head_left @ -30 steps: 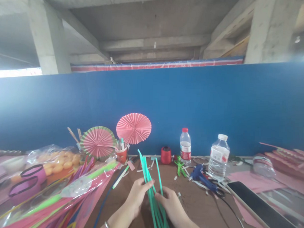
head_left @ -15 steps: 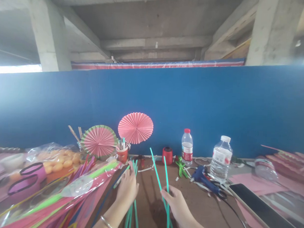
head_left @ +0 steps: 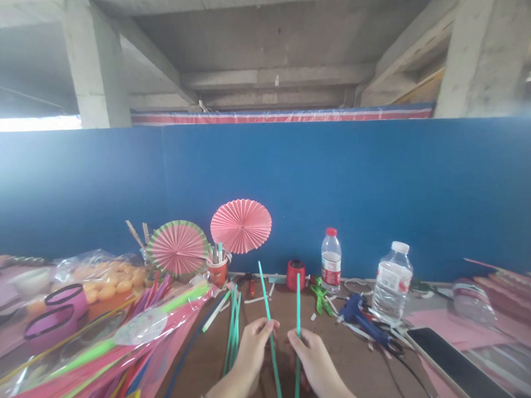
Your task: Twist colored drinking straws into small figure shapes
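Lower centre | our left hand (head_left: 255,348) pinches one teal craft stem (head_left: 265,297), our right hand (head_left: 313,358) another stem (head_left: 298,302) | spaced apart, likely against tangling

No wording can be read: print is too small or blurred on the red-and-white label (head_left: 331,272) of a red-capped bottle (head_left: 331,246) and the pale label (head_left: 394,277) of a white-capped bottle (head_left: 388,305) nearby.
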`<state>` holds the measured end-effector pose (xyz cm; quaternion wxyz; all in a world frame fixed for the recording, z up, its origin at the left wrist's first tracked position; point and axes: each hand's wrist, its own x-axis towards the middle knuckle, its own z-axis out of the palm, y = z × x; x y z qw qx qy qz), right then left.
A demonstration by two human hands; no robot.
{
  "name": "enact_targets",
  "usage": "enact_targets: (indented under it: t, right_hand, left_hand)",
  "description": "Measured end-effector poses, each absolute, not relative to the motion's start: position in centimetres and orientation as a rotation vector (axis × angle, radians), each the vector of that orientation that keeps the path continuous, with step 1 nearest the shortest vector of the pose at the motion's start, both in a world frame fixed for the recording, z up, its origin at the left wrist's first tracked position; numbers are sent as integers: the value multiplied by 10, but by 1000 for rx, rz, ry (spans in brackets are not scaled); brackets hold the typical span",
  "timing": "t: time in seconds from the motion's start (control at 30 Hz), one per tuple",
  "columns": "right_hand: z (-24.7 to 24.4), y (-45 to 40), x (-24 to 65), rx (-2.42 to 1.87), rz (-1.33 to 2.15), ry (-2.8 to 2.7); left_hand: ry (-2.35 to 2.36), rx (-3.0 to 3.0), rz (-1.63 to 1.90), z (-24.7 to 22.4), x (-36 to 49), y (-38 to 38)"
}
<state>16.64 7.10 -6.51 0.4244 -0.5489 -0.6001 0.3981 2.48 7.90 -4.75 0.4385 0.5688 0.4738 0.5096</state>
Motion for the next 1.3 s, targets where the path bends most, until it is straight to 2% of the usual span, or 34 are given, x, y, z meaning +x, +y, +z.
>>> enact_targets:
  t: [0.07,0.2,0.43,0.67,0.83,1.07,1.3]
  right_hand:
    - [-67,80,180,-1482,698,-1638]
    - [-61,87,205,-1558,511,-1612]
    - [-26,75,199,-1132,-57,-2003]
    - [-5,106,175,-1077,-437,-2201]
    - [-9,109,174,-1124,-347,-2133]
    - [-11,101,173,-1240,-22,-2005]
    - [0,109,187,-1259,236,-2101]
  left_hand:
    - [1148,1304,1306,-48,23,80]
    - [991,1122,1369,-49,23,85]
    - [919,965,1353,-58,23,94]
    - [862,883,1319,-56,22,103]
    - [814,784,1292,-56,19,108]
    - [601,657,1270,-54,20,103]
    - [403,457,1422,-38,2,102]
